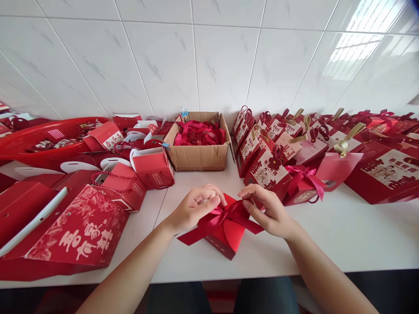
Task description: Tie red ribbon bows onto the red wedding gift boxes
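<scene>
While the small red box (234, 242) sits on the white table (327, 244), near the front edge and between both hands, I look down on it from above. Its shiny dark pink bow (225, 213) lies on top, with one tail out to each side. With the right hand (270, 213), I have the thumb and pointing finger pinched on the bow's right loop. The left hand (194, 209) is at the bow's other side, fingers curled; I can't tell if they grip it. Behind stands a brown cardboard box (198, 158) full of red ribbons (200, 133).
</scene>
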The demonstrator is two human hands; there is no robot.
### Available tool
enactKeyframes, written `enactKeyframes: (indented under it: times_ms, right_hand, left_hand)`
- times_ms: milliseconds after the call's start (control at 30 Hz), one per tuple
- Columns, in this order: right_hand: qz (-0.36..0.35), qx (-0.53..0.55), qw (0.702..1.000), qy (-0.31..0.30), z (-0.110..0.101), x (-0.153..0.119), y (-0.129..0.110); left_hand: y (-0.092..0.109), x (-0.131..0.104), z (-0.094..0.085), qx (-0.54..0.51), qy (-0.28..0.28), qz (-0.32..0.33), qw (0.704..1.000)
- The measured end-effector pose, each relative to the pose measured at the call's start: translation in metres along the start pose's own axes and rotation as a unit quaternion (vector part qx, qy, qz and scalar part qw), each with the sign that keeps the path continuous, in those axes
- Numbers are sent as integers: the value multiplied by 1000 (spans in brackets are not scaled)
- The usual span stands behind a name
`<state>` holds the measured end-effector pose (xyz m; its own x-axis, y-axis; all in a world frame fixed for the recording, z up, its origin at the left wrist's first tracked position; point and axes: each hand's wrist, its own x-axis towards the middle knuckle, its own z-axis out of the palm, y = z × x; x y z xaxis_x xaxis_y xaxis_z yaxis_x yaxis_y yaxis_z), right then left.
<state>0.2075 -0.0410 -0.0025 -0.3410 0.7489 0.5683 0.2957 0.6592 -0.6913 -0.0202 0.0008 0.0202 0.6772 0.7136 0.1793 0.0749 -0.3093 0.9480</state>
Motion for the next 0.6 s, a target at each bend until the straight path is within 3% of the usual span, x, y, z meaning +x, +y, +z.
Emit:
enactKeyframes:
  times_ms: [233,600]
  right_hand:
    - [5,-5,1000,1,0,2,0]
    - [-12,-8,1000,-13,0,1,-1]
  left_hand:
    - [-1,-3,1,32,-19,34,999]
    - [-4,1,8,74,32,12,997]
